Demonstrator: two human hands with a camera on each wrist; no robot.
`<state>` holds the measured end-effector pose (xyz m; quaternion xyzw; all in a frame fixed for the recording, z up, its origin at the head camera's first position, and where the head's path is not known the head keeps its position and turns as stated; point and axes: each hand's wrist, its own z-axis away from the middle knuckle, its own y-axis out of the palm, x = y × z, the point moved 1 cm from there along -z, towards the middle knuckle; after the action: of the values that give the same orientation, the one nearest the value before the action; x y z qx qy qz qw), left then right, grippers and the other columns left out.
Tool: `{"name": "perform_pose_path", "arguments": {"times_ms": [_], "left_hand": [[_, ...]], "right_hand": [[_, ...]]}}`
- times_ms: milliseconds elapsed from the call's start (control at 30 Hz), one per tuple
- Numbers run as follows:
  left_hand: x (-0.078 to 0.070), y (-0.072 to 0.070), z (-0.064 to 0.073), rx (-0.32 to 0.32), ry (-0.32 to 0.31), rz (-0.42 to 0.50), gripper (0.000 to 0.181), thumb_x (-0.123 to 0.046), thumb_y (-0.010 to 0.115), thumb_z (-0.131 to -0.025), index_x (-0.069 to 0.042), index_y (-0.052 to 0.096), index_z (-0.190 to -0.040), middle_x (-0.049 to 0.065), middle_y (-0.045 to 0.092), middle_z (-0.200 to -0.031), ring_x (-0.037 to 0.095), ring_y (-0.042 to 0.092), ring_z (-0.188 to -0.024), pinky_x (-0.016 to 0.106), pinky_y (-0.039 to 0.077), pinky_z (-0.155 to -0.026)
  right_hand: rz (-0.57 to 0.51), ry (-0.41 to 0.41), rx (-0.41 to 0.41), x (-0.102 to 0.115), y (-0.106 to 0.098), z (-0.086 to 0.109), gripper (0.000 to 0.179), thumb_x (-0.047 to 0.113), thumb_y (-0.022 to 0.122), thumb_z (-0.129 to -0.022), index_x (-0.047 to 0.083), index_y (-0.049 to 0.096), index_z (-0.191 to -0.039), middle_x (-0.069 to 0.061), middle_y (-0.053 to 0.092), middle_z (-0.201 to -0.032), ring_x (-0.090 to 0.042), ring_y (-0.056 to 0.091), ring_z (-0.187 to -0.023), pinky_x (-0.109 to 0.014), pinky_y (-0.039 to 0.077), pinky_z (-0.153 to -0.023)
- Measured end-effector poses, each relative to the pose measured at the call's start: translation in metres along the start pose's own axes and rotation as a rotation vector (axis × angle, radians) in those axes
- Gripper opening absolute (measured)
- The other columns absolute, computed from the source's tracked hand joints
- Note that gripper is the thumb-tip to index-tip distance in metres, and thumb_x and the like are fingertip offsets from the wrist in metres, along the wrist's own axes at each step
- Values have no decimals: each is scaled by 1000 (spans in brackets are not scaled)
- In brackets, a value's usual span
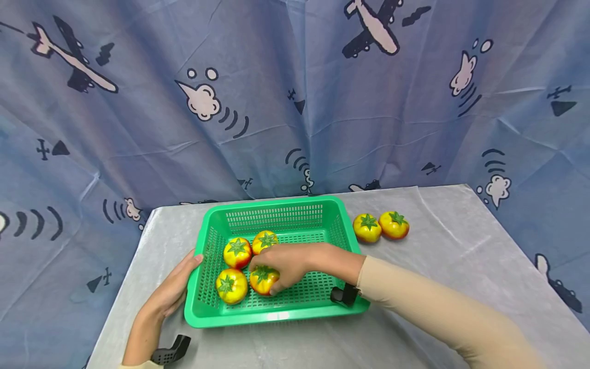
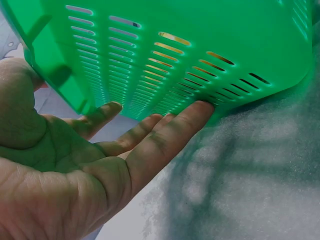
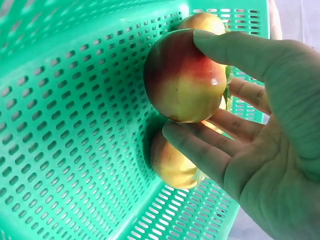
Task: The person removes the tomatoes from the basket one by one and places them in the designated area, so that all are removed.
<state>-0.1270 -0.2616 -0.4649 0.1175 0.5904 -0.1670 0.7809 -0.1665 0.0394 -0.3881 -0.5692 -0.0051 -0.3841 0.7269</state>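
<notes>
A green plastic basket (image 1: 272, 315) with slotted walls stands on the table. Inside its left half lie yellow-red persimmons with green star-shaped tops: one at the front left (image 1: 231, 286), one behind it (image 1: 237, 252) and another at the back (image 1: 265, 240). My right hand (image 1: 288, 261) reaches in over the right side and holds a persimmon (image 3: 182, 82) between thumb and fingers, low in the basket. At the basket's left end, my left hand (image 1: 172, 287) has its thumb over the rim, while its long fingers (image 2: 170, 142) touch the outer wall from below.
Two more persimmons, one nearer (image 1: 367, 228) and one farther right (image 1: 394, 225), sit on the table just right of the basket. A pale grey cover (image 1: 442, 246) lies over the table. Behind its back edge hangs a blue curtain (image 1: 258, 154) printed with airplanes.
</notes>
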Motion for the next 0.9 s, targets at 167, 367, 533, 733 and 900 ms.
{"name": "perform_pose_path", "arguments": {"times_ms": [167,367,533,733,900], "left_hand": [[-1,2,-1,-9,-7,2,73,-44,31,-116,-11,-4,-171,41,29,-163,32,60,-134,37,60,-102],[0,4,1,-8,-7,5,73,-44,30,-117,-8,-2,-171,41,28,-163,31,59,-135,36,59,-103],[0,3,3,-23,-7,14,72,-44,30,-117,-9,0,-171,42,31,-161,20,65,-125,36,61,-101],[0,3,3,-12,-6,18,73,-43,30,-117,-8,-3,-171,42,28,-162,15,66,-124,36,60,-101],[1,3,2,-1,-4,21,73,-44,30,-117,-9,-3,-171,41,27,-163,13,66,-124,35,60,-101]], "right_hand": [[-23,18,-28,-1,-3,11,57,24,82,-94,18,60,-146,-3,62,-147,-16,58,-131,-34,48,-116],[-49,33,-86,-5,-4,26,57,25,80,-95,22,59,-148,-3,59,-148,-17,58,-129,-35,51,-113],[-81,35,-148,-7,-6,36,59,27,82,-93,24,59,-147,-4,57,-149,-18,58,-128,-36,52,-111],[-130,47,-205,-10,-6,52,60,28,83,-92,28,57,-146,0,56,-146,-17,58,-124,-36,55,-106],[-158,34,-277,-12,-9,68,58,27,83,-91,30,57,-144,2,57,-140,-16,58,-116,-33,56,-98]]}}
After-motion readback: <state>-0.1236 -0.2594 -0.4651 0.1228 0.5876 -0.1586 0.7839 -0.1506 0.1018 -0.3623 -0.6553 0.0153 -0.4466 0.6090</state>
